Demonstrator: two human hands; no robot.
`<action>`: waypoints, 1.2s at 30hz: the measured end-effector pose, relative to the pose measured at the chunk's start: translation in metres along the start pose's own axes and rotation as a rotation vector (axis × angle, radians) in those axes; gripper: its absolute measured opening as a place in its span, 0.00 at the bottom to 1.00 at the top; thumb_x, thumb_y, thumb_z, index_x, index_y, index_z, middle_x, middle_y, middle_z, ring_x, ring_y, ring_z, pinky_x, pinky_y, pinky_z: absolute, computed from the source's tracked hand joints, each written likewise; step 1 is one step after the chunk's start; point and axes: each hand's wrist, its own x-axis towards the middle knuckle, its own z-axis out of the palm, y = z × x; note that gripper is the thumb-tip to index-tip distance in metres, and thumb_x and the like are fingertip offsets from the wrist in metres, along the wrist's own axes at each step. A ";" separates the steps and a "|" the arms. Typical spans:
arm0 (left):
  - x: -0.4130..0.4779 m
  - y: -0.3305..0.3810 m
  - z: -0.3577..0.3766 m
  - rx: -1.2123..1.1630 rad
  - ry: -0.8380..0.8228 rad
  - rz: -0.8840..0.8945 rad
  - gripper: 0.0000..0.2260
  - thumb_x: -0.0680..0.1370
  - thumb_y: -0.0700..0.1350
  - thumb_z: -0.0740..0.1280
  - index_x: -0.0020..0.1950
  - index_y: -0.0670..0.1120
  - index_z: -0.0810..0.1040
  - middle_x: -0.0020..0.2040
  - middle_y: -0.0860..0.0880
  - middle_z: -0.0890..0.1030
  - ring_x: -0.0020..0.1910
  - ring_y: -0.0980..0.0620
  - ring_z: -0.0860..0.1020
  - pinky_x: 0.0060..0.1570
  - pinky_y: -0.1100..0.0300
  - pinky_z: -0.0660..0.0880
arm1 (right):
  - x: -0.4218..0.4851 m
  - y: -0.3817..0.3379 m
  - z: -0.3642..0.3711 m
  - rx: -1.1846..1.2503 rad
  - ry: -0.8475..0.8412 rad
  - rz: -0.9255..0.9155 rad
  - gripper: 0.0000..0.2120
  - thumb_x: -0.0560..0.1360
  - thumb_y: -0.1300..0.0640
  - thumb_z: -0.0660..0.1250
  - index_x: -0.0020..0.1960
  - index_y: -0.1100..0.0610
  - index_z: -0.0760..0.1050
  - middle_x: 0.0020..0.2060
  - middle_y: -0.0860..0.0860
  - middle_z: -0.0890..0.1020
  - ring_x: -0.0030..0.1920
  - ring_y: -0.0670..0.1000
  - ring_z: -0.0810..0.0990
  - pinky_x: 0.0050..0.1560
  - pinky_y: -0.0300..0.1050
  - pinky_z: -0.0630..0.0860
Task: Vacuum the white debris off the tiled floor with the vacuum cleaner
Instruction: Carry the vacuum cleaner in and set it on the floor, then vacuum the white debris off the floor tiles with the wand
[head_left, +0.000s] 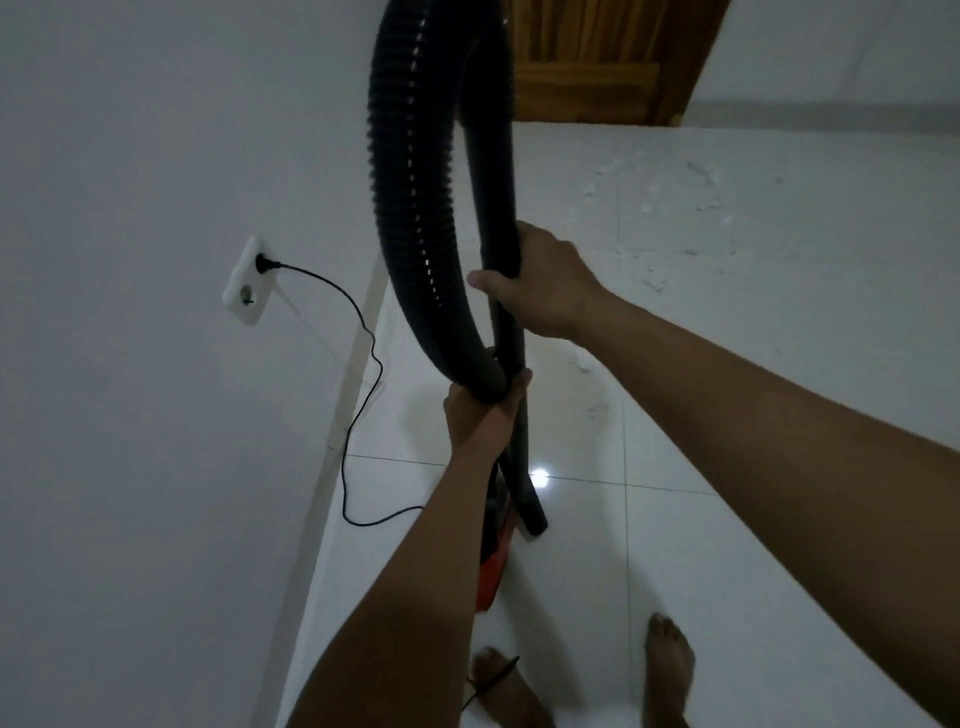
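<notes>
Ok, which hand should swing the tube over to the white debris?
Right. The right hand grips the rigid tube, and the white debris lies farther out on that side; the left hand holds the hose end.

The corrugated hose (410, 182) loops out past the top edge. The left forearm (415, 571) hides most of the red vacuum cleaner body (491, 577). The fingers of the right hand (545, 283) wrap out of sight behind the rigid tube (519, 457). The white debris (709, 174) is too blurred to identify.
</notes>
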 end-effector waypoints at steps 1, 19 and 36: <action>-0.004 0.000 -0.007 0.046 -0.078 -0.008 0.32 0.66 0.58 0.78 0.68 0.55 0.73 0.52 0.54 0.82 0.48 0.57 0.81 0.50 0.59 0.79 | -0.004 -0.005 -0.002 -0.013 -0.018 -0.003 0.23 0.79 0.48 0.70 0.70 0.56 0.71 0.53 0.50 0.79 0.47 0.49 0.79 0.46 0.42 0.78; -0.032 0.119 -0.058 0.175 -0.577 -0.468 0.33 0.73 0.73 0.58 0.55 0.46 0.83 0.51 0.46 0.85 0.53 0.47 0.81 0.51 0.53 0.76 | -0.175 0.014 -0.041 -0.250 -0.097 -0.470 0.19 0.77 0.67 0.70 0.67 0.57 0.74 0.68 0.54 0.77 0.65 0.58 0.77 0.63 0.58 0.80; -0.041 0.125 0.077 0.267 -0.408 -0.360 0.24 0.74 0.56 0.71 0.58 0.37 0.78 0.52 0.40 0.83 0.48 0.44 0.82 0.50 0.52 0.81 | -0.237 0.005 -0.113 1.225 -0.480 0.782 0.30 0.75 0.59 0.74 0.72 0.50 0.64 0.54 0.62 0.81 0.39 0.56 0.85 0.39 0.50 0.84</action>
